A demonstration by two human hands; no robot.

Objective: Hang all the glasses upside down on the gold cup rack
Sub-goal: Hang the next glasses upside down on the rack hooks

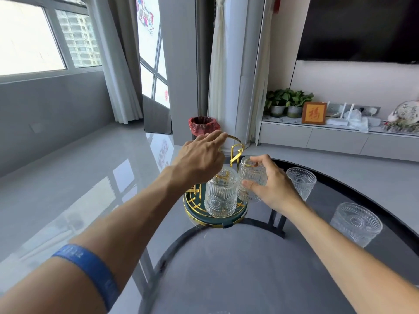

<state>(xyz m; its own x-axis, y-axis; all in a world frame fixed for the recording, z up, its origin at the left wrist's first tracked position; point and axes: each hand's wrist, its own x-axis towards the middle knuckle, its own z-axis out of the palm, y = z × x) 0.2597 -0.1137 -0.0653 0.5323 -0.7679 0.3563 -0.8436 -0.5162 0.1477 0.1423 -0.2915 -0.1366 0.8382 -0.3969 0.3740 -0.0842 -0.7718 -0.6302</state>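
Note:
The gold cup rack (237, 152) stands on a round green tray with a gold rim (195, 215) on the glass table. One ribbed glass (221, 194) hangs upside down on a front peg. My right hand (269, 184) grips a second ribbed glass (251, 175), held upside down against the rack's right side. My left hand (201, 157) rests on the rack's gold top ring, fingers around it. Two more glasses stand upright on the table to the right, one far (301, 181) and one near (356, 224).
The dark oval glass table (226, 268) has a black rim and legs showing through it. Beyond it lie a shiny grey floor, a bin with a red bag (204, 125), and a low TV cabinet (340, 137) with plants.

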